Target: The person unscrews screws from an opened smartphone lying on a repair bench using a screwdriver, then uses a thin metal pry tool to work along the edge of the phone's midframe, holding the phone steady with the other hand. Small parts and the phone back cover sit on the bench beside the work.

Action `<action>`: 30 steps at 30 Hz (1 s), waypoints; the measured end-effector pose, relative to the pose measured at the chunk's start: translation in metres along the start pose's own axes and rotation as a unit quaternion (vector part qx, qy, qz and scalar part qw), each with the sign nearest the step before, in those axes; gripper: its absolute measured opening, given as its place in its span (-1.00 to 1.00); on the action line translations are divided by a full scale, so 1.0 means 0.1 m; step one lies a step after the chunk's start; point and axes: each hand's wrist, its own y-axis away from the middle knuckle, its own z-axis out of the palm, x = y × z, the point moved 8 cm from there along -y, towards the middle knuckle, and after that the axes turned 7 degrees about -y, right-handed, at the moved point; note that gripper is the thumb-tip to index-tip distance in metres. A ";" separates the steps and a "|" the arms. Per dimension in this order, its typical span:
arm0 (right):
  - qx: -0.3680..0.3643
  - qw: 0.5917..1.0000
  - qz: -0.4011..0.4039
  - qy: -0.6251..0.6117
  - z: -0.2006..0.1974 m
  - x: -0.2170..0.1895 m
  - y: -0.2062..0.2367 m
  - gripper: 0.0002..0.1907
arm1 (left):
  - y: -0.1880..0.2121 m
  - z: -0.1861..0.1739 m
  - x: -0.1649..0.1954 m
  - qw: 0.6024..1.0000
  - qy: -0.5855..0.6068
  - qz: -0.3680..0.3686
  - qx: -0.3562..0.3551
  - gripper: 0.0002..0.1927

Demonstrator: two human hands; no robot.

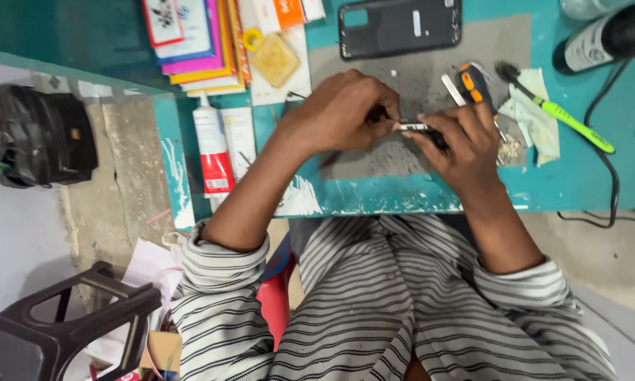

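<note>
At the far left a black handbag sits on the grey floor, and below it a dark plastic stool stands near the striped sleeve. On the teal table a white glue tube with a red label lies upright in the view, below a stack of coloured cards and a yellowish square pad.

The left hand hovers over the grey work mat, its fingers curled narrow around a thin dark tool whose tip points right; most of the tool is hidden by the knuckles. Between the two hands sits a small white-and-black part, pinched at its left end by the left fingertips and at its right end by the thumb and forefinger of the right hand. The right fingers close tightly on it, with the rest of the part running back under them out of sight. The part is held just above the mat, not resting on it.

Beyond the hands a black phone back cover lies flat. Right of the right hand are an orange-handled screwdriver, a crumpled cloth and a green brush, with a dark bottle at the corner.
</note>
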 end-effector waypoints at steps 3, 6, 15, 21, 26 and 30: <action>-0.001 1.000 0.000 0.003 0.02 0.00 -0.02 -0.66 | -0.01 0.04 -0.06 0.999 0.037 -0.006 -0.009 -0.90; 0.003 1.000 0.000 -0.002 0.03 0.01 -0.03 -0.66 | -0.04 0.10 -0.11 0.999 0.035 -0.009 -0.012 -0.86; 0.002 1.000 0.010 -0.005 0.01 -0.02 -0.09 -0.65 | -0.04 0.15 -0.19 0.999 0.002 -0.053 0.001 -0.81; 0.004 1.000 0.011 -0.006 -0.02 -0.04 -0.12 -0.66 | -0.05 0.16 -0.20 0.998 0.016 -0.067 -0.004 -0.80; 0.004 1.000 0.000 0.001 -0.01 -0.02 -0.07 -0.65 | -0.03 0.14 -0.16 0.998 0.018 -0.057 0.010 -0.82; -0.002 1.000 -0.003 -0.004 0.03 0.03 -0.02 -0.64 | -0.02 0.14 -0.18 0.998 0.010 -0.065 0.020 -0.80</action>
